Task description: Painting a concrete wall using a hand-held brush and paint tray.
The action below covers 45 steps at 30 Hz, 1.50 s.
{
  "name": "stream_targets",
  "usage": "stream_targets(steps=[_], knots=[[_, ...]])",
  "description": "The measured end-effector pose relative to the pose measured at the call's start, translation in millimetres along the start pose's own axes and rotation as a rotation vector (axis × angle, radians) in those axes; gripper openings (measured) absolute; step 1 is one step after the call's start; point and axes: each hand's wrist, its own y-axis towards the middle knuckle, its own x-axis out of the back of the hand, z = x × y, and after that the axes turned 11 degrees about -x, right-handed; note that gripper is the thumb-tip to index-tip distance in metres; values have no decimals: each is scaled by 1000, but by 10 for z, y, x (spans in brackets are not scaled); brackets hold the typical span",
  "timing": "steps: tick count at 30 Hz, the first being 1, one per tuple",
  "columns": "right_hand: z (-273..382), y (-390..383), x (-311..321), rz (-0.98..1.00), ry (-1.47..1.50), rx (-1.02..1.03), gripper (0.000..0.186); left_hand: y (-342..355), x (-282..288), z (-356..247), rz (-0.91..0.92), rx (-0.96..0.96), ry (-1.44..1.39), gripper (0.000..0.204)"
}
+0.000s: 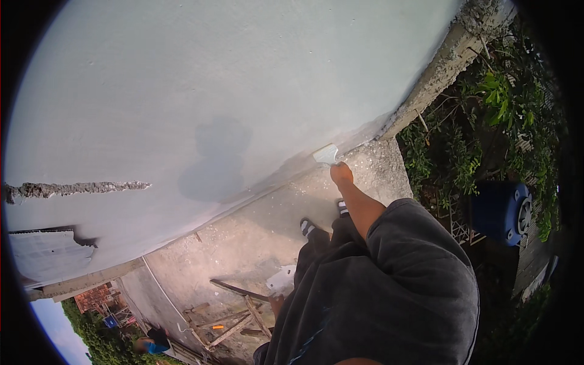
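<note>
Low on the pale grey wall (146,109), my right hand (342,174) is closed round the handle of a wide putty knife (325,154). Its broad light blade lies against the wall's bottom strip, just above the floor ledge. A darker, damp-looking band runs along the wall to the left of the blade. My left hand (277,303) hangs low by my side, partly hidden by my dark shirt. It is beside the end of a dark flat bar (234,288); its fingers do not show well enough to tell whether it grips the bar.
Wooden pieces (234,325) and a small orange object (218,327) lie on the concrete floor (210,252), near a white patch (281,278). At right the ledge ends in a drop, with foliage (499,100) and a blue tank (499,213). Another person (157,342) is far below left.
</note>
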Motion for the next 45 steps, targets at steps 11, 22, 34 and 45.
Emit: stream_targets(steps=[11,22,34,45], knots=[[-581,-91,194,-82,434,280,24,253,-107,-516,15,-116,127,44],[-443,292,125,-141,163,168,39,165,-1,-533,-11,-174,83,45],[-161,213,589,-190,14,36,45,297,-108,-65,-55,-225,197,45],[-596,157,486,-122,504,378,25,404,-135,-178,-24,-281,129,42]])
